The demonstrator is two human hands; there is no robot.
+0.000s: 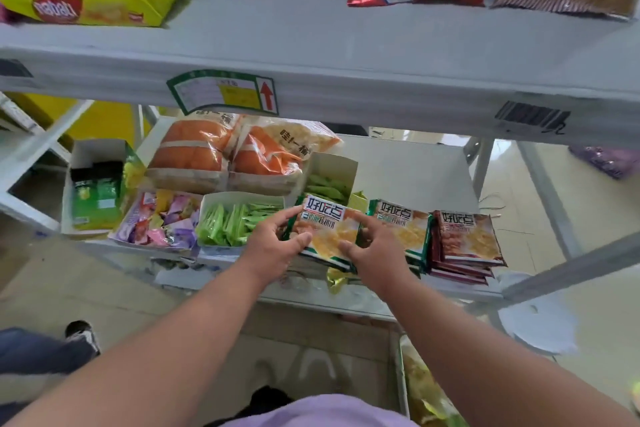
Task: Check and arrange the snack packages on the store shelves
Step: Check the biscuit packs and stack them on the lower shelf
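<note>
Both hands hold one green-edged biscuit packet (329,230) over the front of the lower shelf (415,166), near the centre of the view. The left hand (273,248) pinches its left edge, thumb on top and fingers curled beneath; the right hand (372,248) grips the right edge the same way.

The packet looks light and flat, a thin foil wrapper that is probably slick and crinkly, with brittle biscuits inside that would likely crack if bent. Holding it by the two opposite side edges, as here, seems the safest grip.

Its long axis runs roughly from 11 o'clock to 5 o'clock, printed face up, the title end pointing away toward 11. It appears to lie on top of a stack, though the hands hide what is beneath.

At 3 o'clock, just beside it, lies a matching green packet stack (403,232), then a red packet stack (467,239). At 9 o'clock sits a box of green sachets (232,222).
</note>
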